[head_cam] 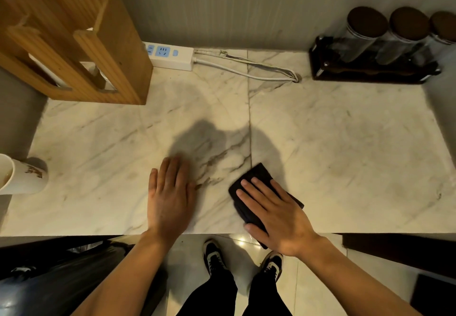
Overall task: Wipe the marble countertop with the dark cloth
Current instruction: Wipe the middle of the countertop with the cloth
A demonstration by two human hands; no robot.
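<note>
We are pressing the cloth (256, 192) flat under our right hand (274, 212), fingers spread, at the table's (345, 143) near edge, left hand (170, 197) lying open and empty beside it, and we are judging most of the marble still unwiped.
</note>
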